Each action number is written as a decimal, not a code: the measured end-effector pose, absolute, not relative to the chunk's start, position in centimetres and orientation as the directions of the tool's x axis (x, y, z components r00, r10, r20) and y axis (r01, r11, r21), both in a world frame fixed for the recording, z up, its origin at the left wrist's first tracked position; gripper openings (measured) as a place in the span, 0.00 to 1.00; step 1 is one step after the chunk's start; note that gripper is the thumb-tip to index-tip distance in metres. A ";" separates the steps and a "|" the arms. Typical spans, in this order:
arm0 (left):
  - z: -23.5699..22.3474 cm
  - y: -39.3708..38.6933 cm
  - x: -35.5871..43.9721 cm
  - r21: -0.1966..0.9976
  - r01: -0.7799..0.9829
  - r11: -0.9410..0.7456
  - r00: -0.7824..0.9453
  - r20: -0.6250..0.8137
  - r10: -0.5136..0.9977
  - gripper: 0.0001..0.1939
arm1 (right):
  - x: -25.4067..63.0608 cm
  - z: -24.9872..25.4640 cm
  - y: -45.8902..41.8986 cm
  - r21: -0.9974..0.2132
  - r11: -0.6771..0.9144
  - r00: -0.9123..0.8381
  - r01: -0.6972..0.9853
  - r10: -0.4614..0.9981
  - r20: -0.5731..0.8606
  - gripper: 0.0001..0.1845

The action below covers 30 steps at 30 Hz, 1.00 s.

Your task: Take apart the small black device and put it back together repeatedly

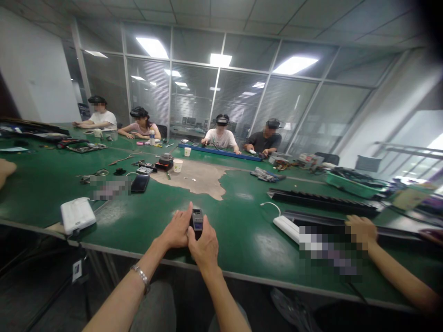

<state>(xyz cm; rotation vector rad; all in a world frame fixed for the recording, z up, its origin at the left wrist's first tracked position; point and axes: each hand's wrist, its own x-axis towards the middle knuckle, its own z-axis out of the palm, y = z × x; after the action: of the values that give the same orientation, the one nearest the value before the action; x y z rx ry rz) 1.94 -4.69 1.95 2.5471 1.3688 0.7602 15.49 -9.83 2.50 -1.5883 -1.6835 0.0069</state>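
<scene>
A small dark, box-shaped device [197,215] with a grey face and a little bluish screen stands at the near middle of the green table. My left hand [177,228] presses against its left side, with the index finger stretched along the edge. From the right, my right hand [206,240] closes on the same device, thumb on the near side and fingers along its flank. The lower part of the device is hidden by my hands. What kind of device it is, I cannot make out.
A white power bank-like box [78,215] and a black phone [140,183] lie to the left. Paper cups [177,165] stand farther back. At right are a white bar [286,228], black channels [321,201], a green basket [356,183] and another person's hand [362,230]. Several people sit opposite.
</scene>
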 end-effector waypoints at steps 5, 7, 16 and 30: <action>1.8 -4.6 2.1 0.383 0.730 -0.566 0.420 0.401 0.814 0.56 | 15.6 3.1 -9.3 -0.596 0.170 0.169 0.785 0.867 0.470 0.34; 1.8 -4.6 2.1 0.405 0.712 -0.574 0.419 0.412 0.809 0.60 | 16.0 3.8 -8.9 -0.643 0.188 0.192 0.743 0.860 0.473 0.35; 2.1 -4.7 2.1 0.430 0.715 -0.551 0.414 0.374 0.830 0.67 | 19.8 5.2 -7.8 -0.751 0.208 0.350 0.627 0.786 0.510 0.35; 1.9 -4.5 1.8 0.423 0.717 -0.554 0.432 0.353 0.830 0.64 | 23.0 0.7 -8.1 -0.532 0.163 0.226 0.831 0.774 0.591 0.40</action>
<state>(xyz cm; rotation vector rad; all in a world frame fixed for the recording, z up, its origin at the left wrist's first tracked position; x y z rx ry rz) 1.83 -4.55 1.88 2.4751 1.3576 0.7891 22.98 -8.06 0.67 -1.6032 -1.5412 -0.0800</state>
